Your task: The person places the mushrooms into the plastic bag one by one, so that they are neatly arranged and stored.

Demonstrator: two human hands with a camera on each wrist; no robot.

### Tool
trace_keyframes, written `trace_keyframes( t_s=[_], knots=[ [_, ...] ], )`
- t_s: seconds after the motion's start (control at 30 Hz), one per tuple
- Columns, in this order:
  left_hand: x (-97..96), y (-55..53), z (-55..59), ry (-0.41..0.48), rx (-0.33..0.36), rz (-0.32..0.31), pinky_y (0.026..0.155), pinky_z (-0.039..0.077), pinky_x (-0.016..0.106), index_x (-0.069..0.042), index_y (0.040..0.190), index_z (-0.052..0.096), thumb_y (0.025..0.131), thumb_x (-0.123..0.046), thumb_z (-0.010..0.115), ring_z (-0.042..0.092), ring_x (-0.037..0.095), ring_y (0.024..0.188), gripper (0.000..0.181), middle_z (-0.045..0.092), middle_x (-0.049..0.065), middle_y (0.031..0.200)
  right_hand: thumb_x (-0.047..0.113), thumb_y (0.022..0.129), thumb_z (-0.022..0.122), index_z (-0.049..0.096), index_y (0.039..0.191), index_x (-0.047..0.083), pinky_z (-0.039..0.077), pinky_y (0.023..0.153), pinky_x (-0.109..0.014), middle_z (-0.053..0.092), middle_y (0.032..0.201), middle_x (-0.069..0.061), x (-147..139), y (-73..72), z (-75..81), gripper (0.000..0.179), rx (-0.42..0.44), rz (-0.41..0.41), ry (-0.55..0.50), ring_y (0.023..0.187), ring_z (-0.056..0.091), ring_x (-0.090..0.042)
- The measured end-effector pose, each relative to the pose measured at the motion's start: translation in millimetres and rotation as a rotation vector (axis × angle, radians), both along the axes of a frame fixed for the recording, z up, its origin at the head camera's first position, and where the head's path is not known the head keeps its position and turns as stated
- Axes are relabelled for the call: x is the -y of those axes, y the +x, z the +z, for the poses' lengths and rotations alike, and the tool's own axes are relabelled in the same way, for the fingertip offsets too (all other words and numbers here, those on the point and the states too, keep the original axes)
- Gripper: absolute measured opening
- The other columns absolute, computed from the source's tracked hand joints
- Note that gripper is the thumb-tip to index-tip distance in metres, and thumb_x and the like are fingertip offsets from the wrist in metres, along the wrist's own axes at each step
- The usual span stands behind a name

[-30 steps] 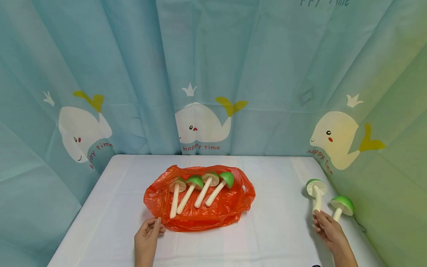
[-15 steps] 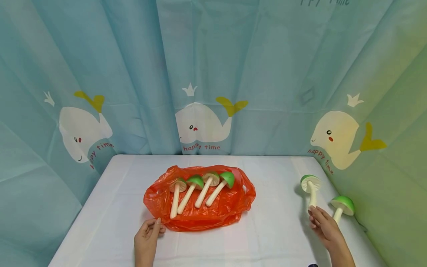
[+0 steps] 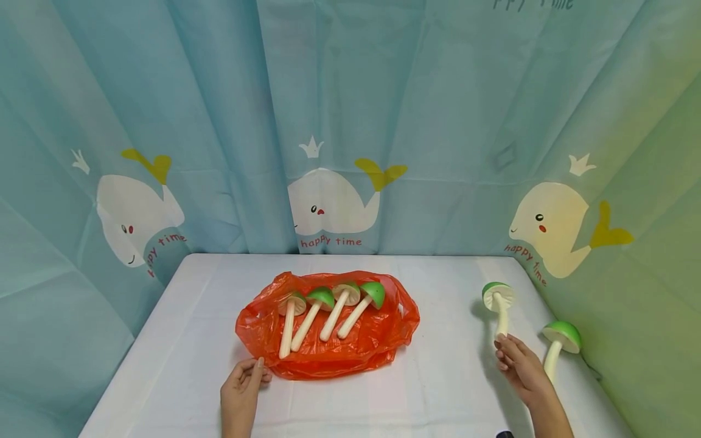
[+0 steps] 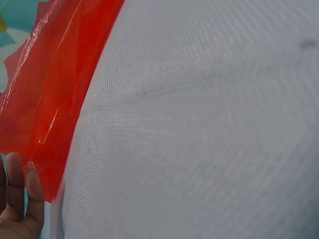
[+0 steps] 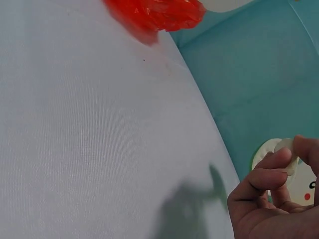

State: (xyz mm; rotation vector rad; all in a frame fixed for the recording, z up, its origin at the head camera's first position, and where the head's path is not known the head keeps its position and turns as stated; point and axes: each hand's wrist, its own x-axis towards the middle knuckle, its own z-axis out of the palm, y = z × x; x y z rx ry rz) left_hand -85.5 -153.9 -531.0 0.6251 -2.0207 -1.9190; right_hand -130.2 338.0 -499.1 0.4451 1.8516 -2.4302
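Note:
A toy mushroom [image 3: 499, 304] with a green cap and pale stem is held up off the table by my right hand [image 3: 524, 370], which pinches the lower end of its stem between thumb and fingers. In the right wrist view my right hand [image 5: 279, 199] partly hides that mushroom. My left hand [image 3: 241, 389] pinches the near left edge of a red plastic bag [image 3: 328, 368]. Several more green-capped mushrooms [image 3: 353, 316] lie side by side on the spread bag, caps away from me. In the left wrist view, curled fingers [image 4: 34, 194] stand against the bag's edge [image 4: 55, 124].
Another green-capped mushroom [image 3: 562, 337] lies at the right side of the white table [image 3: 449, 377], partly behind my right hand. Blue curtains [image 3: 454, 121] with whale prints surround the table's back and sides. A small dark object [image 3: 504, 434] shows at the bottom edge.
My right hand has moved left, toward the bag, carrying the mushroom. More of the remaining mushroom's stem shows now. The left hand and bag have stayed put.

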Motion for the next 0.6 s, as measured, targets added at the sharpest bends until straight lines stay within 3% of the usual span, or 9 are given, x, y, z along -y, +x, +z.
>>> trace_keyframes(
  t_s=[0.43,0.6],
  knots=[
    [-0.1,1.8,1.5,-0.007,0.000,-0.003,0.062,0.055,0.020,0.008,0.102,0.056,0.096,-0.019,0.057,0.062,0.010,0.067,0.028,0.061,0.018,0.085,0.020,0.099,0.050,0.027,0.120,0.002,0.040,0.053,-0.014,0.056,0.087,0.005,15,-5.4,3.9,0.036,0.024,0.013,0.006,0.068,0.049,-0.001],
    [0.2,1.1,0.8,-0.015,0.008,-0.002,0.063,0.055,0.020,0.007,0.103,0.056,0.096,-0.020,0.057,0.062,0.010,0.067,0.028,0.061,0.017,0.085,0.018,0.099,0.049,0.029,0.118,0.002,0.039,0.052,-0.014,0.055,0.088,0.003,19,-6.2,4.8,0.031,-0.004,0.019,0.011,0.068,0.049,-0.002]
  ],
)
